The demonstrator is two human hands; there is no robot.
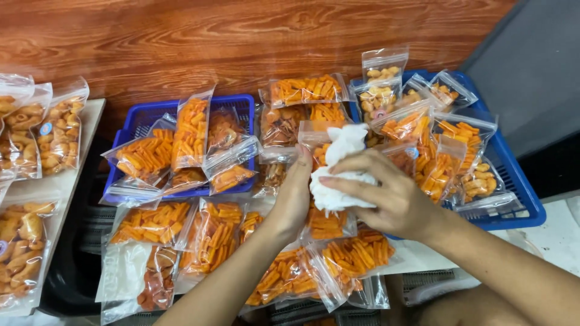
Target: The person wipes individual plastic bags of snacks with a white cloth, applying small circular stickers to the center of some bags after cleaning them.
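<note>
At frame centre our right hand (pixel 393 196) pinches a soft, light white tissue (pixel 338 175) by its crumpled middle, our open left hand (pixel 296 193) touching it.

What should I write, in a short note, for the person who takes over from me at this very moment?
Right hand: grips a crumpled white tissue.
Left hand: open, its palm against the tissue, so it looks like wiping.
Things: clear snack bags lie in the left blue basket, the right blue basket and between them.
Done: those bags are filled.
Left: whether they are sealed cannot be seen.
</note>
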